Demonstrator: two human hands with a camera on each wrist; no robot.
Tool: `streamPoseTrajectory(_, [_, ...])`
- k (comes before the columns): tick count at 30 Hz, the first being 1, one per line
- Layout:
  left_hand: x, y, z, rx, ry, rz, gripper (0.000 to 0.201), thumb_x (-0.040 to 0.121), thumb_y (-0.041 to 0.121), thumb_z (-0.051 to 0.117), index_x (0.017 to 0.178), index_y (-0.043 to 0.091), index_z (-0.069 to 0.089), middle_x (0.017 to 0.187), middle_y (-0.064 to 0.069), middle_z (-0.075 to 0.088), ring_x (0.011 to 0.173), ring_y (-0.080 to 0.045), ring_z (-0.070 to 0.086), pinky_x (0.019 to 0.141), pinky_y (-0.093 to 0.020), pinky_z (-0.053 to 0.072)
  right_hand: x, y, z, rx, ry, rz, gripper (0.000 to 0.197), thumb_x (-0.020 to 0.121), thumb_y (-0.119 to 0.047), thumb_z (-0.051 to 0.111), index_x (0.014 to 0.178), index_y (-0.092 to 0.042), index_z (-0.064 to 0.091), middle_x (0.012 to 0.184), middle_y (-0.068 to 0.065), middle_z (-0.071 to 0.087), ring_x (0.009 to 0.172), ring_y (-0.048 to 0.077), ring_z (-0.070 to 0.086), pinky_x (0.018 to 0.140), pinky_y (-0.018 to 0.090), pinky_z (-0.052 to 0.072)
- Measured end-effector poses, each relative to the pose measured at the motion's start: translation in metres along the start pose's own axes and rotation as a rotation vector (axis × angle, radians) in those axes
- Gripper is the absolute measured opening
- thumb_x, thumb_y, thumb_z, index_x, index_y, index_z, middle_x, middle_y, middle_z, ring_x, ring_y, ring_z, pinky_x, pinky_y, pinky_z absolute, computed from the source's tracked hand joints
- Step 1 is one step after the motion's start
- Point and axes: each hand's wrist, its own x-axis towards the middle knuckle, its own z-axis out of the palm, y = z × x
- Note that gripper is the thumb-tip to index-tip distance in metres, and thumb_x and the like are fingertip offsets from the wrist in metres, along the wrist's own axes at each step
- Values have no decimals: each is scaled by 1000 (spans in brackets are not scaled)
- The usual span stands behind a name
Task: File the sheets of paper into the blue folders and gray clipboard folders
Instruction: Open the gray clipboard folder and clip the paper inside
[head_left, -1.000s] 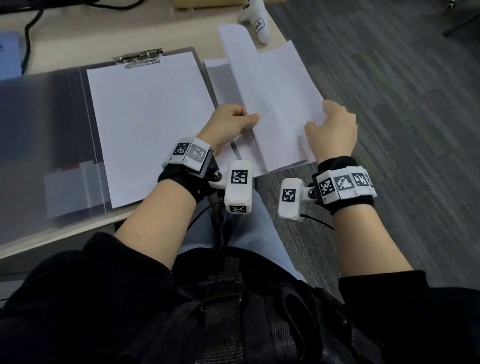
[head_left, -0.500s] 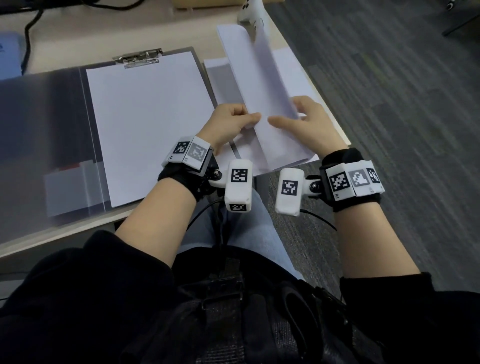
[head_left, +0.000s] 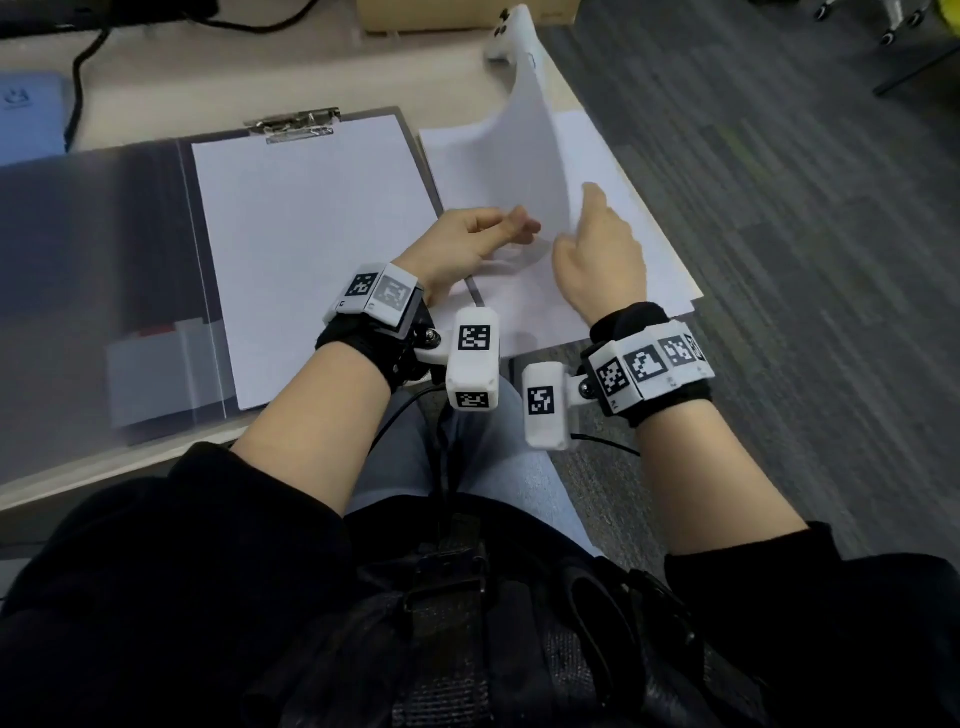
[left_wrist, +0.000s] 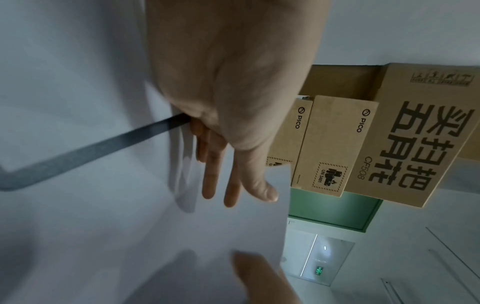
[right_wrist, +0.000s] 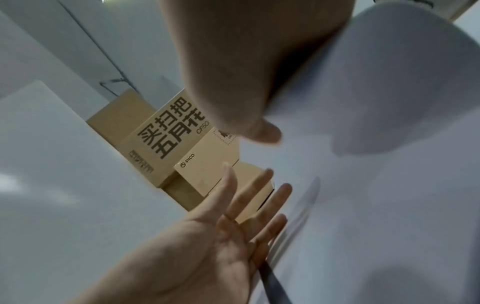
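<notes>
The gray clipboard folder (head_left: 311, 124) lies open on the table with one white sheet (head_left: 311, 249) under its metal clip. To its right lies a stack of loose sheets (head_left: 639, 228). The stack's top sheet (head_left: 524, 150) stands up, curled over toward the clipboard. My right hand (head_left: 589, 218) holds this sheet near its lower part, thumb (right_wrist: 262, 129) on the near face, fingers hidden behind the paper. My left hand (head_left: 511, 228) is beside it with straight, spread fingers (left_wrist: 218, 176) at the sheet's lower left, holding nothing.
A blue folder (head_left: 26, 114) lies at the table's far left, beside a black cable (head_left: 78, 78). A white controller (head_left: 511, 36) and a cardboard box (head_left: 467, 15) sit behind the loose sheets. The table edge and carpet floor (head_left: 779, 260) are just right of the stack.
My right hand has carried the top sheet's right side up and leftward, so it now stands curled. My left hand has let go of its pinch and straightened its fingers.
</notes>
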Motion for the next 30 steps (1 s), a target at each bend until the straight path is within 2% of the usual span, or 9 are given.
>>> streamPoseTrajectory(5, [-1,3,-5,-99,98,40,23,97,25,51,107,8,62,97,0,65,91,-8,60,79,-20,55,0,-1,-18,100,249,95,40,95,-8,30,133,-10,43,116,20,60,105,39,53,72,34,28])
streamPoseTrajectory(9, [-2,4,-29,-192,468,125,17,93,14,55,110,14,59,101,0,61,88,-11,57,66,-20,48,-3,-14,-31,256,483,57,41,96,-10,30,132,-16,50,97,13,66,88,34,56,68,29,27])
streamPoseTrajectory(11, [-5,7,-42,-212,581,148,28,93,16,54,121,12,53,111,-1,55,97,-13,55,73,-22,49,-3,-25,-35,367,569,-20,42,94,-10,31,129,-15,54,80,4,62,71,23,51,64,28,29])
streamPoseTrajectory(14, [-9,14,-58,-210,537,35,43,96,29,49,135,11,41,126,-4,49,114,-15,51,89,-29,47,-4,-42,-37,570,662,-159,44,90,-8,32,125,-9,59,67,-1,55,53,5,44,55,19,34])
streamPoseTrajectory(17, [-18,26,-69,-178,433,-32,23,97,42,43,106,24,54,118,-1,53,111,-16,53,97,-35,45,-8,-59,-41,692,721,-273,42,90,0,34,124,-1,58,66,17,59,52,14,45,53,23,33])
streamPoseTrajectory(20, [-28,40,-79,-207,410,40,21,99,43,37,100,27,50,114,4,57,114,-15,54,98,-35,44,-11,-73,-40,814,690,-378,38,91,5,35,122,6,57,76,20,66,64,26,49,59,25,37])
streamPoseTrajectory(23, [-39,51,-94,-241,501,181,23,100,37,39,107,18,48,102,7,59,101,-12,60,87,-30,51,-10,-83,-34,927,607,-423,37,91,3,35,123,6,54,83,-14,63,69,3,53,68,22,43])
streamPoseTrajectory(27, [-60,58,-119,-265,678,485,10,98,15,43,104,11,49,101,-4,63,90,-16,63,73,-26,52,-8,-96,-27,1061,457,-455,35,89,3,36,119,8,51,94,-1,61,85,10,57,77,26,48])
streamPoseTrajectory(30, [-82,60,-133,-280,742,675,8,95,10,46,102,8,50,97,-8,63,86,-18,60,77,-29,51,-4,-100,-18,1053,329,-450,17,81,0,47,90,-6,60,76,-3,57,69,9,49,65,21,42])
